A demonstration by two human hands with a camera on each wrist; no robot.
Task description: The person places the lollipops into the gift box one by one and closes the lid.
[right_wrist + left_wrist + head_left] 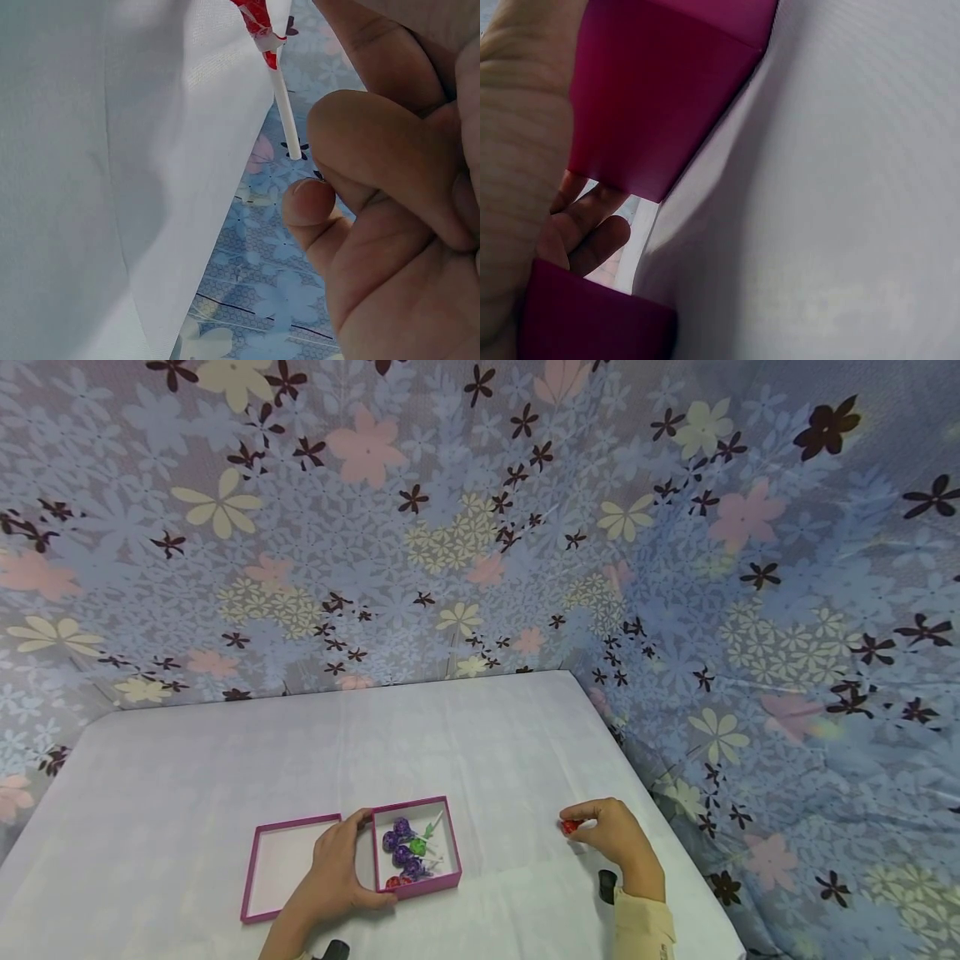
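Note:
A pink-edged square box with a white inside stands on the table, holding several purple lollipops, a green lollipop and red ones at its front left corner. My left hand grips the box by its left side, thumb at the front edge and fingers at the back. In the left wrist view the box's dark pink wall shows close to the palm. To the right, my right hand pinches a red-wrapped lollipop above the table. Its white stick points past the fingers in the right wrist view.
A shallow pink-rimmed lid or tray lies left of the box, partly behind my left hand. The white-covered table ends at a right edge near my right arm. Flowered cloth hangs behind it and to the right.

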